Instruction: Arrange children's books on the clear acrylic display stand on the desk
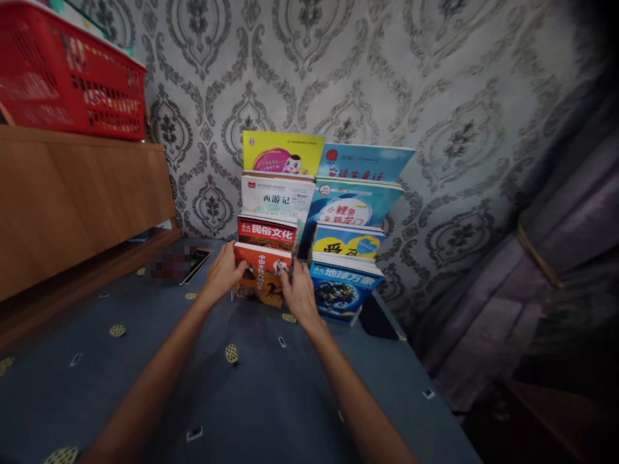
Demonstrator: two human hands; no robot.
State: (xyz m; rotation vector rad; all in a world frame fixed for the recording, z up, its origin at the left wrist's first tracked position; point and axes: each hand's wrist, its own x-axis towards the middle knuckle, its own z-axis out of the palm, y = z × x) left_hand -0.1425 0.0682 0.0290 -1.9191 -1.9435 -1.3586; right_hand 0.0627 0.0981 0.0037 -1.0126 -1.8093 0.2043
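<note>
An orange book (pixel 261 277) stands upright at the front of the left column of books. My left hand (pixel 225 272) grips its left edge, thumb on the cover. My right hand (pixel 298 287) holds its right edge the same way. Behind it rise a red book (pixel 269 232), a white book (pixel 275 196) and a yellow book (pixel 283 151) in tiers. In the right column stand a blue book with a globe (pixel 338 290), a yellow-and-blue book (pixel 345 243), a blue-green book (pixel 358 203) and a light blue book (pixel 365 161). The rack beneath is mostly hidden.
A red plastic basket (pixel 72 77) sits on a wooden cabinet (pixel 82 206) at left. Flat books or magazines (pixel 197 264) lie on the blue patterned cloth (pixel 159 399). A dark flat object (pixel 380 319) lies right of the books. A tied curtain (pixel 512 296) hangs at right.
</note>
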